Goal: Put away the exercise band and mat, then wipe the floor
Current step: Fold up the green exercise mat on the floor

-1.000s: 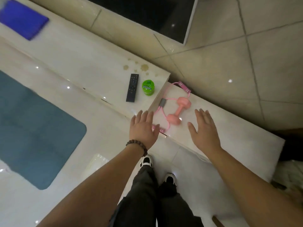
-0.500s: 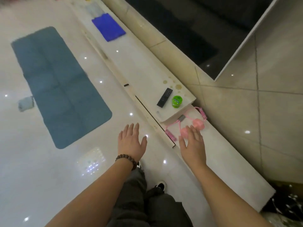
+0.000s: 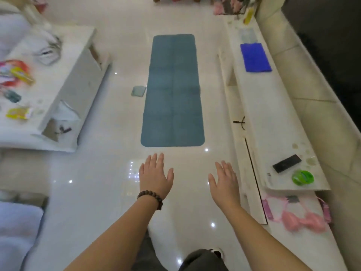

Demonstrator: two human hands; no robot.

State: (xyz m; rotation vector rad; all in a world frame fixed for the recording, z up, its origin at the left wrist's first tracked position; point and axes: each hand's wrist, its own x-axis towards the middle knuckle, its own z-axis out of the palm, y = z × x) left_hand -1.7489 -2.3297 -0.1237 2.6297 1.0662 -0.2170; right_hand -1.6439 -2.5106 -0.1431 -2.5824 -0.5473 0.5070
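Two hands, left hand and right hand, hover spread flat over glossy floor, holding nothing. Blue mat lies flat ahead; pink exercise band sits near-right on low ledge. Green tub label unreadable.

The packets on the left counter are smeared by blur, so their labels and kinds cannot be told, and the counter's far left runs off the frame. Bottles and pink clutter at the top edge are cut off and too blurred to identify. The exercise band is soft-edged, and 1 shoe is half hidden by a trouser leg.
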